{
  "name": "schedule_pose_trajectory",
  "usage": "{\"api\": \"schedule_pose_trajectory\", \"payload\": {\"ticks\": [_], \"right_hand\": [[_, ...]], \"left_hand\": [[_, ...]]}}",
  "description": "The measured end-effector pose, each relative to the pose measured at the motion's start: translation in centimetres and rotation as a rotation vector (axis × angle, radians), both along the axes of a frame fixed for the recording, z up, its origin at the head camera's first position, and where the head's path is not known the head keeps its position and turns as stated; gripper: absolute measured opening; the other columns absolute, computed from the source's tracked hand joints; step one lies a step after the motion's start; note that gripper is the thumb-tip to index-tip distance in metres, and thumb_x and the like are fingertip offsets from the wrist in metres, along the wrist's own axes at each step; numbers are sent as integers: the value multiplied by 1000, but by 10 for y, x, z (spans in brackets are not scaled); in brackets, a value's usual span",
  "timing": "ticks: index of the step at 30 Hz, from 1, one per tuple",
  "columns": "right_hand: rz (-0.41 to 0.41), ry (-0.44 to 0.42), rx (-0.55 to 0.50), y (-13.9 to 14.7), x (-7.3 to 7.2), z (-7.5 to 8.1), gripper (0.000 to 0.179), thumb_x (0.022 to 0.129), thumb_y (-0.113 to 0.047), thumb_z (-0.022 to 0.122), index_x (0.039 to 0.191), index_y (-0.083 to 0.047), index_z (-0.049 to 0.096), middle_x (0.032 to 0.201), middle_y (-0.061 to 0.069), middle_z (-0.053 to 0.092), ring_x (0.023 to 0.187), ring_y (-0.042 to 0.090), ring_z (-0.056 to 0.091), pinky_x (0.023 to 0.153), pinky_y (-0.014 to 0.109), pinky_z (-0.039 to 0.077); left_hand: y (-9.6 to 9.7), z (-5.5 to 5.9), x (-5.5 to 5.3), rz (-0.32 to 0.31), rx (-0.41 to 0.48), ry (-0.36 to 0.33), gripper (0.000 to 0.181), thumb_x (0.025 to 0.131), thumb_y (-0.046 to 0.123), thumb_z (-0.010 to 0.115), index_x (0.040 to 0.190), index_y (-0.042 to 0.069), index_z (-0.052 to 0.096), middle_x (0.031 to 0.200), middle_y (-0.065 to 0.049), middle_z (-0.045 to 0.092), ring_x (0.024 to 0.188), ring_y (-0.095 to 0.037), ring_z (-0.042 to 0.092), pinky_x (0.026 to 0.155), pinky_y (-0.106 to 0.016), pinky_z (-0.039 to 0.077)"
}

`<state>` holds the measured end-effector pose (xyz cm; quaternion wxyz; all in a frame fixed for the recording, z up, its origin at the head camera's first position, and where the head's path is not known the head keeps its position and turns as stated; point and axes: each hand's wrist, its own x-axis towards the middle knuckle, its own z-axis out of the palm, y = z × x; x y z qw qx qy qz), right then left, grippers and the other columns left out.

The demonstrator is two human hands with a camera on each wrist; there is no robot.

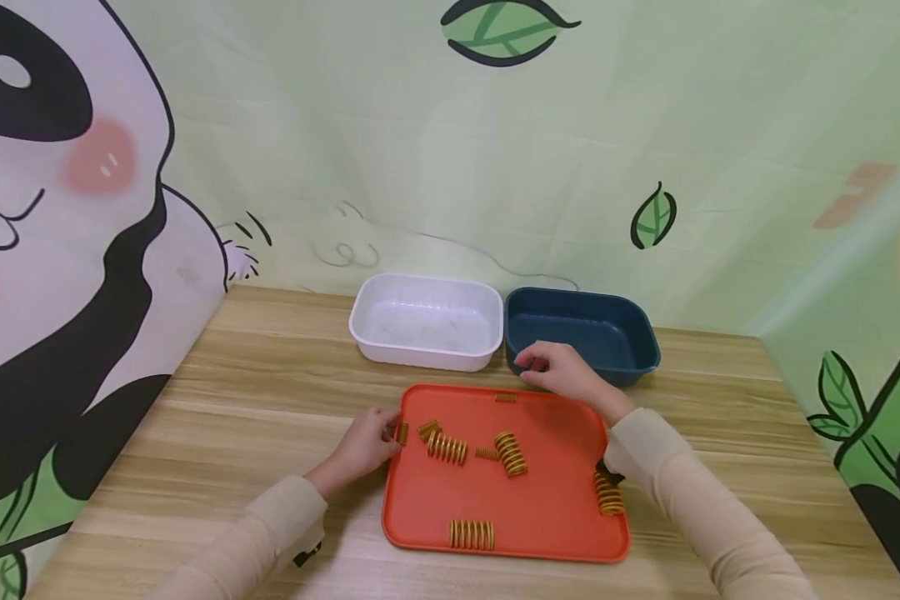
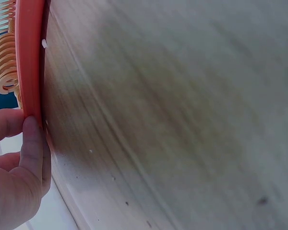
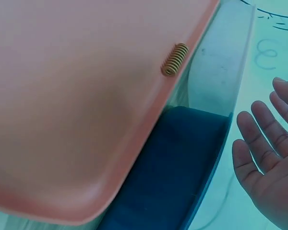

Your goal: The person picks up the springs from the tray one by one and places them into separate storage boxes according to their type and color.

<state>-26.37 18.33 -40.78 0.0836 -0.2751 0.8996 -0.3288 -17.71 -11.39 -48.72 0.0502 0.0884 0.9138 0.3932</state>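
A red tray (image 1: 547, 508) lies on the table with several brass-coloured coil springs on it, large and small. My left hand (image 1: 363, 443) pinches the tray's left rim between thumb and fingers, beside a small spring (image 1: 402, 434). Seen from the left wrist, the fingertips (image 2: 31, 125) grip the rim close to a large spring (image 2: 6, 62). My right hand (image 1: 562, 372) is raised over the tray's far edge, in front of the navy bin (image 1: 622, 350), holding nothing. Its fingers (image 3: 252, 129) are spread and loosely bent. Nearest to it on the tray is a small spring (image 3: 175, 60) along the far rim.
A white bin (image 1: 427, 357) stands behind the tray, left of the navy bin and close beside it. Large springs lie at the tray's near edge (image 1: 472, 534) and right edge (image 1: 609, 496), the latter partly behind the right wrist. A printed cloth backdrop (image 1: 390, 150) rises behind the bins.
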Motion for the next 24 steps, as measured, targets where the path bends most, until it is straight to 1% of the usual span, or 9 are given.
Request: {"api": "schedule_pose_trajectory", "payload": {"ticks": [4,8,12,17,20,24], "right_hand": [[23,11,12,-2,2,-4,20,78,-8,63,97,-1,64,87,13,62,74,17,54,67,25,46],[46,3,27,-3,1,-11,22,78,-8,62,99,1,63,89,13,62,75,17,54,67,24,46],[40,-30,38,-5,2,-16,25,79,-8,62,101,2,62,90,11,62,77,17,53,70,26,47],[29,-72,63,-7,3,-22,24,79,-9,62,101,0,62,92,10,62,79,18,55,72,29,49],[34,-72,88,-9,3,-25,23,79,-9,63,100,-1,62,92,9,62,81,20,55,72,30,49],[51,-51,125,-11,3,-30,21,78,-9,63,98,-3,63,92,9,63,83,21,57,76,34,49]], "left_hand": [[0,0,0,-3,2,6,50,67,-9,63,115,-9,53,93,-18,53,69,-16,55,59,-25,48],[0,0,0,-1,3,6,50,67,-9,63,115,-9,53,91,-17,52,69,-17,55,59,-26,48],[0,0,0,-2,3,6,50,67,-9,63,116,-10,53,90,-16,51,70,-17,56,60,-26,49],[0,0,1,0,1,0,50,67,-9,63,116,-9,53,91,-16,52,70,-17,56,60,-26,48],[-1,0,1,-2,-4,-2,51,67,-9,63,117,-9,52,92,-17,52,70,-17,56,60,-25,48],[-1,0,0,-2,-8,-10,51,68,-8,63,118,-9,51,94,-17,52,71,-17,56,59,-25,49]]}}
